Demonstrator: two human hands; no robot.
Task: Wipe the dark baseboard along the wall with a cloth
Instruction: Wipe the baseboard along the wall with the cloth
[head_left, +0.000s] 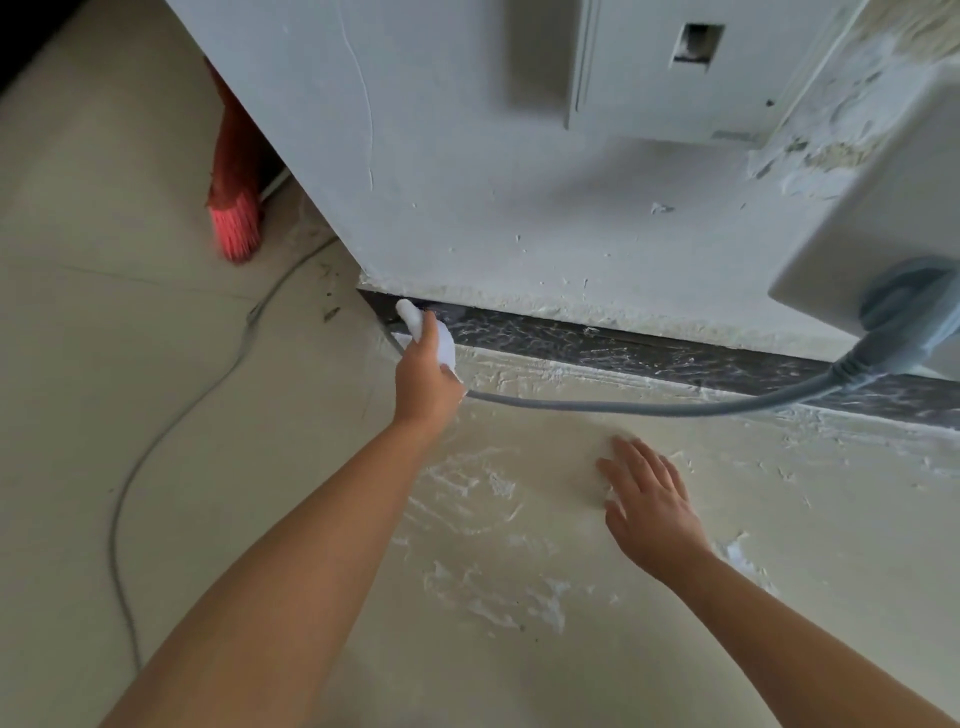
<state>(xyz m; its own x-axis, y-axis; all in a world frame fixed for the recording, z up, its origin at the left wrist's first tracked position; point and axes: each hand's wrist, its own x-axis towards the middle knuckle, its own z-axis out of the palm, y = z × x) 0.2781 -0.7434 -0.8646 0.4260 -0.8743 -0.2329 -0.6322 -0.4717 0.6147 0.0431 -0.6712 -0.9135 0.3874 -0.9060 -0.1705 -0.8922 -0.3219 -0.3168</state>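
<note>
head-worn view, looking down, close to floor (156, 415) and wall (467, 182)

Pale floor (156, 364) streaked with white plaster smears, grey cable (623, 408) trailing across it beside the dark baseboard (675, 358), thin cord (156, 441) curving along the left, red broom (236, 228) bristles resting near the wall corner, right hand (649, 499) lying flat on it.

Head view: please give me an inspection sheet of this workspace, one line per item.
Surface: beige floor smeared with white plaster.
Job's things: white cloth pressed on the dark baseboard at the wall corner.
Clutter: red broom behind the corner.
Hands: left hand grips the cloth; right hand open, flat on the floor.
Cables: grey cable from a wall plug crosses the baseboard.
Surroundings: white wall, scuffed.
</note>
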